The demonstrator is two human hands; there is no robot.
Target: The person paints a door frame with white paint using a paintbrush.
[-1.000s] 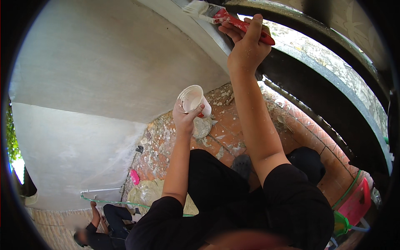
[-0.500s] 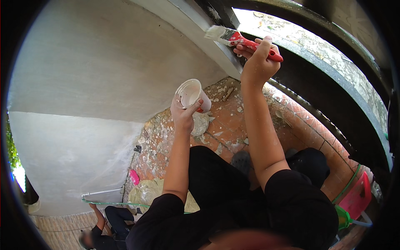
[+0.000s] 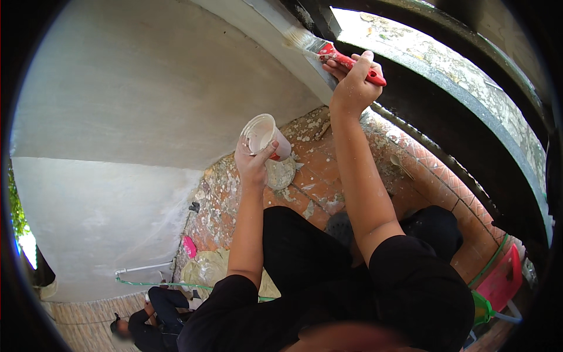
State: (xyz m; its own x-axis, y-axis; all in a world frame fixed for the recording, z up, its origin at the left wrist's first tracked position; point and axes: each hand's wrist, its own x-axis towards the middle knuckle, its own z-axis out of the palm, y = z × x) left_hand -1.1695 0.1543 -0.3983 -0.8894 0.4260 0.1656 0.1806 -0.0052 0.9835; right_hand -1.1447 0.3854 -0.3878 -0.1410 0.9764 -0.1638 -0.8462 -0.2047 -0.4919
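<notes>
My right hand (image 3: 358,79) is closed round the red handle of a paintbrush (image 3: 333,54). White paint coats its bristles, which lie against the pale strip of wall (image 3: 275,29) beside a dark frame (image 3: 410,82). Lower and to the left, my left hand (image 3: 252,161) grips a white plastic cup (image 3: 278,144) with some red on its side. The cup is tilted toward me and white paint shows inside it. Below the cup, a round, paint-stained lid-like disc (image 3: 281,174) lies on the floor.
Paint spatters and flakes cover the terracotta tile floor (image 3: 319,152). A broad grey wall (image 3: 146,88) rises on the left. At lower left another person (image 3: 152,320) sits near a green hose (image 3: 152,284). A pink plastic item (image 3: 501,278) stands at the lower right.
The brush in my right hand has shifted slightly left, its bristles now against the pale strip. My left hand and the cup have moved a little left and down. The other person's raised arm has come down.
</notes>
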